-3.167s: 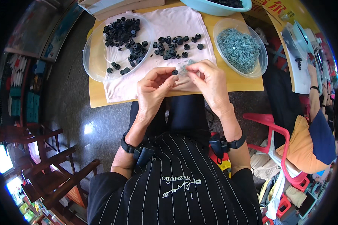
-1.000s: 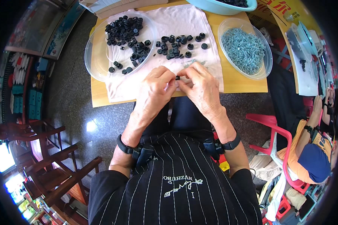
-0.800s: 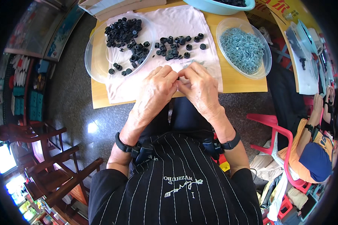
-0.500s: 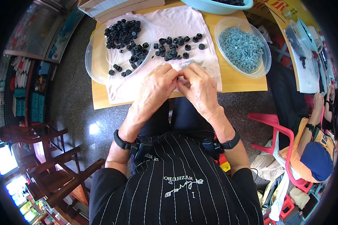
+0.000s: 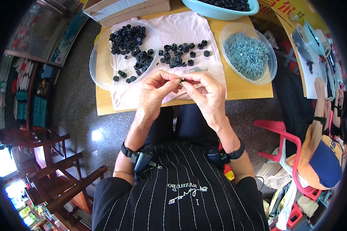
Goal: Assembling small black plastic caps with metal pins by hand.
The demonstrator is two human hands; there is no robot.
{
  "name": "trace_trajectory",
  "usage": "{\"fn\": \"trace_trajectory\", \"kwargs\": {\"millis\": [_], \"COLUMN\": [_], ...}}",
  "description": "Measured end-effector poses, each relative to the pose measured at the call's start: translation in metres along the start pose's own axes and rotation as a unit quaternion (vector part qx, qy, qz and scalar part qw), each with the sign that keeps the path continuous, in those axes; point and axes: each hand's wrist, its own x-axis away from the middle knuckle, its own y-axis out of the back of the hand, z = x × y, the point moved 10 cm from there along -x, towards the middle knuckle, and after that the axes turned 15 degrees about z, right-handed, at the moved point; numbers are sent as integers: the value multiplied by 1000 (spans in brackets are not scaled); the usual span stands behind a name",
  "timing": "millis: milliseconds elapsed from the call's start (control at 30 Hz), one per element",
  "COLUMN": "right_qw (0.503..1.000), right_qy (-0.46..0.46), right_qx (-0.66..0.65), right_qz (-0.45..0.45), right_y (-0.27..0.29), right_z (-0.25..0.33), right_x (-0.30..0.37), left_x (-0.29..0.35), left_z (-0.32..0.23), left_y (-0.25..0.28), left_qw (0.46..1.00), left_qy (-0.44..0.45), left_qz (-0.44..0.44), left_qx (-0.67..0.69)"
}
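Observation:
My left hand (image 5: 153,94) and my right hand (image 5: 209,94) meet over the near edge of the table. Their fingertips pinch a small dark piece (image 5: 182,80) with a pale, shiny spot on it; most of it is hidden by the fingers. Just beyond lie loose black plastic caps (image 5: 175,57) on a pale pink cloth (image 5: 181,29), with a few small screws (image 5: 196,69) close behind my right fingers. To the left, a clear round lid-like tray (image 5: 100,75) bears a heap of black caps (image 5: 128,37). On the right, a clear tub (image 5: 272,63) holds many silvery screws (image 5: 246,52).
A cardboard box (image 5: 127,11) and a light blue basin (image 5: 219,13) of black parts stand at the table's far side. A red plastic chair (image 5: 294,140) is on the right, where another person (image 5: 316,154) sits. Dark wooden furniture (image 5: 56,165) stands on the left.
Both hands have tilted and drawn slightly nearer to me, with fingers lifted so the small piece shows between the fingertips. At right, the other person's arm has shifted.

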Motion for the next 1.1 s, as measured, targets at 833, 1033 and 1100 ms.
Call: {"fn": "trace_trajectory", "kwargs": {"millis": [833,1033,1100], "right_qw": [928,882,876], "right_qy": [-81,-113,-106], "right_qx": [-348,-448,-462], "right_qz": [-103,-96,-87], "right_y": [46,42,41], "right_z": [-58,-63,-60], "right_x": [21,24,24], "left_x": [-56,-50,-46], "left_z": [-43,-47,-36], "left_y": [-46,-50,-50], "left_qw": [751,864,941], "left_qy": [-103,-113,-109], "left_qz": [-28,2,46], "left_qx": [-652,-491,-316]}}
